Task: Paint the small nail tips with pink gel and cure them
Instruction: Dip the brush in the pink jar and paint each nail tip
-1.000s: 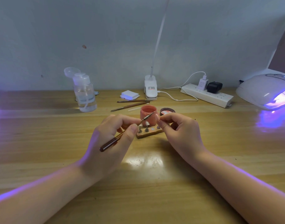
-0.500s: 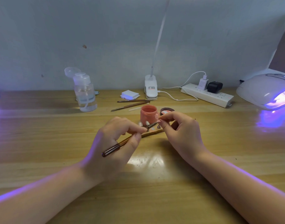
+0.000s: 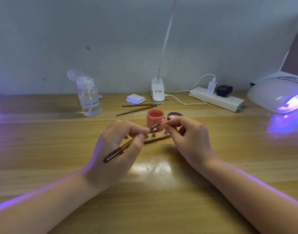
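Observation:
My left hand (image 3: 117,149) grips a brown gel brush (image 3: 118,152), its bristled end raised toward my right fingertips. My right hand (image 3: 187,139) pinches a small nail tip on its peg (image 3: 166,124) between thumb and forefinger; the tip itself is too small to make out. Between my hands lies the wooden holder strip (image 3: 157,139) with several metal pegs standing on it. Just behind stands the open pink gel jar (image 3: 155,119), and its dark lid (image 3: 174,115) lies to the jar's right. The curing lamp (image 3: 278,97) glows violet at the far right.
A clear pump bottle (image 3: 90,98) stands at the back left. Two spare brushes (image 3: 138,108), a white pad stack (image 3: 135,98), a clip lamp base (image 3: 157,93) and a power strip (image 3: 217,98) with cables lie along the back. Violet light also falls on the table's left edge.
The brush tip dipped low beside the holder half a second ago and has risen back toward my right fingertips. My right hand has barely moved.

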Motion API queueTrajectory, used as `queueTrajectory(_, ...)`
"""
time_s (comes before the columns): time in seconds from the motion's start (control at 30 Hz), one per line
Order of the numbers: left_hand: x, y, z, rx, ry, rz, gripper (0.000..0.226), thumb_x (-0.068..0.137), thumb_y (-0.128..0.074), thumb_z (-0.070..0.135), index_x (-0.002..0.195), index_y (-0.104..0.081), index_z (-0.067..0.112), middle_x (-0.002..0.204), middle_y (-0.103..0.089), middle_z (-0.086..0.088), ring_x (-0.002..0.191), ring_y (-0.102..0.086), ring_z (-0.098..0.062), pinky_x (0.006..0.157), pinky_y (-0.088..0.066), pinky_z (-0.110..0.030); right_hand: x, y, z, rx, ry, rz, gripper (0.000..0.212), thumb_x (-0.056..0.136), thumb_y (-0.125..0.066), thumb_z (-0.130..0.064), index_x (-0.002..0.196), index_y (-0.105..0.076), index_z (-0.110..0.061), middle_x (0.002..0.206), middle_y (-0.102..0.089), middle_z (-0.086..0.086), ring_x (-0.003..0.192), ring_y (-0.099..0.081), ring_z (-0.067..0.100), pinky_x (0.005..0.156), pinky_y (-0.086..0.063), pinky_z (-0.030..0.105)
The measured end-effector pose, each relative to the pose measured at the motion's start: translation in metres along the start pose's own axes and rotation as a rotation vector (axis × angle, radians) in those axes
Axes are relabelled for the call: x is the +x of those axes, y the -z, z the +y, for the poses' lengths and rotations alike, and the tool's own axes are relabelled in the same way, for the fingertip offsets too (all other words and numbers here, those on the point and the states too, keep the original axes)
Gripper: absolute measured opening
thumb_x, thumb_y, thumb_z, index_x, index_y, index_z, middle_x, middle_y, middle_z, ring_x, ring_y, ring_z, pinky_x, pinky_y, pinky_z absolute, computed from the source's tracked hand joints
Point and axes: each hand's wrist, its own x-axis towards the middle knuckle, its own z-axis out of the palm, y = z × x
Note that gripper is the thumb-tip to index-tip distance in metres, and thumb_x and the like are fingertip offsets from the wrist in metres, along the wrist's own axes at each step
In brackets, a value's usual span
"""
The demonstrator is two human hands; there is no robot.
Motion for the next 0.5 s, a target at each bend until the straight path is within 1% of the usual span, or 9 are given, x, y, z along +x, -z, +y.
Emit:
queueTrajectory(0.1,0.0018,-0.0007,0.0008,0.044,0.007,0.004,0.020,0.087,-0.051,0.034,0.101,-0.065,0.035,0.090,-0.064,0.020,0.090,-0.059,-0.008,0.078,-0.044,-0.021,-0.0004,0.0002,-0.0004,-0.006,0.016,0.001,0.005,0.082,-0.074,-0.013,0.086,-0.074,-0.015,0.071,-0.065,-0.008,0.056,-0.049,0.007,0.054,-0.039,0.016)
queueTrajectory(0.17,0.0023,-0.0014,0.0006,0.080,-0.024,-0.019,0.020,0.087,-0.052,0.031,0.100,-0.067,0.030,0.091,-0.064,0.022,0.091,-0.058,-0.003,0.080,-0.043,-0.019,-0.0004,0.0002,-0.0008,-0.019,0.030,0.004,0.006,0.081,-0.074,-0.012,0.087,-0.074,-0.015,0.070,-0.061,-0.014,0.056,-0.050,0.004,0.055,-0.036,0.011)
queueTrajectory(0.23,0.0015,-0.0015,-0.0002,0.083,-0.054,-0.042,0.020,0.085,-0.054,0.028,0.095,-0.071,0.023,0.088,-0.065,0.019,0.090,-0.058,-0.004,0.080,-0.043,-0.023,0.0000,0.0002,-0.0012,-0.031,0.030,0.005,0.007,0.081,-0.074,-0.011,0.086,-0.074,-0.015,0.069,-0.058,-0.017,0.058,-0.051,0.002,0.055,-0.035,0.009)
queueTrajectory(0.3,0.0001,-0.0008,-0.0010,0.070,-0.068,-0.041,0.021,0.084,-0.053,0.026,0.090,-0.072,0.018,0.084,-0.065,0.015,0.087,-0.058,-0.007,0.079,-0.044,-0.026,0.0002,0.0005,-0.0013,-0.030,0.026,0.010,0.006,0.081,-0.074,-0.011,0.085,-0.074,-0.016,0.068,-0.058,-0.017,0.059,-0.050,0.005,0.054,-0.036,0.012)
queueTrajectory(0.33,-0.0002,-0.0006,-0.0007,0.063,-0.063,-0.031,0.021,0.083,-0.053,0.026,0.089,-0.071,0.019,0.083,-0.064,0.015,0.086,-0.057,-0.006,0.078,-0.044,-0.026,0.0002,0.0005,-0.0014,-0.025,0.025,0.012,0.006,0.082,-0.074,-0.011,0.084,-0.074,-0.016,0.067,-0.058,-0.017,0.059,-0.050,0.006,0.054,-0.036,0.013)
queueTrajectory(0.37,-0.0003,0.0000,-0.0003,0.057,-0.049,-0.016,0.020,0.084,-0.052,0.027,0.091,-0.070,0.021,0.084,-0.064,0.017,0.086,-0.057,-0.006,0.078,-0.044,-0.024,0.0001,0.0006,-0.0015,-0.018,0.023,0.012,0.005,0.082,-0.074,-0.011,0.084,-0.074,-0.016,0.065,-0.057,-0.019,0.058,-0.050,0.007,0.054,-0.036,0.013)
queueTrajectory(0.43,0.0004,0.0005,0.0012,0.049,0.000,0.010,0.019,0.086,-0.050,0.032,0.097,-0.066,0.031,0.085,-0.065,0.018,0.089,-0.059,-0.006,0.077,-0.044,-0.018,0.0001,0.0003,-0.0013,-0.003,0.005,0.010,0.004,0.082,-0.073,-0.012,0.084,-0.074,-0.016,0.063,-0.056,-0.020,0.057,-0.049,0.008,0.053,-0.035,0.012)
queueTrajectory(0.5,0.0009,0.0001,0.0022,0.037,0.052,0.010,0.018,0.088,-0.049,0.039,0.100,-0.063,0.040,0.088,-0.068,0.016,0.091,-0.060,-0.008,0.077,-0.044,-0.018,-0.0001,0.0001,-0.0011,0.015,-0.016,0.003,0.004,0.083,-0.073,-0.013,0.085,-0.075,-0.016,0.063,-0.057,-0.021,0.055,-0.049,0.008,0.053,-0.034,0.012)
